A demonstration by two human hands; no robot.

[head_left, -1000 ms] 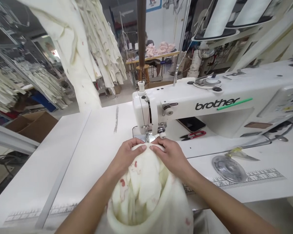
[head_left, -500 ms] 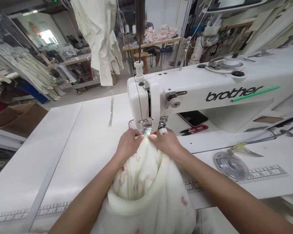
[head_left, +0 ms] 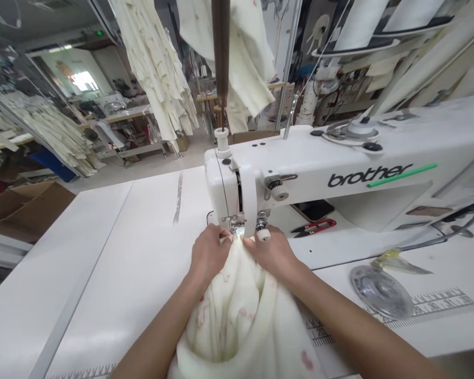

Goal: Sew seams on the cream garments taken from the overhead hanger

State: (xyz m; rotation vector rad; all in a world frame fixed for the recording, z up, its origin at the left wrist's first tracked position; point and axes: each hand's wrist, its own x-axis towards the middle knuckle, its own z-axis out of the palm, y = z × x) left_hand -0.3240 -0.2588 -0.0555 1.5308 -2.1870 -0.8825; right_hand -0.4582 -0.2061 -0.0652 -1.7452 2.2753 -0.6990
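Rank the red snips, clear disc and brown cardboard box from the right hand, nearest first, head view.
Right hand:
1. Red-handled thread snips, right, under machine arm.
2. Clear round plastic disc, right, on table.
3. Brown cardboard box, far left, by table.

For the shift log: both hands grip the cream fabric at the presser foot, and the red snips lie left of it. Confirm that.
Wrong on one point: the red snips lie right of the presser foot, under the machine's arm, as the head view shows. The left hand and right hand do grip the cream fabric at the foot.
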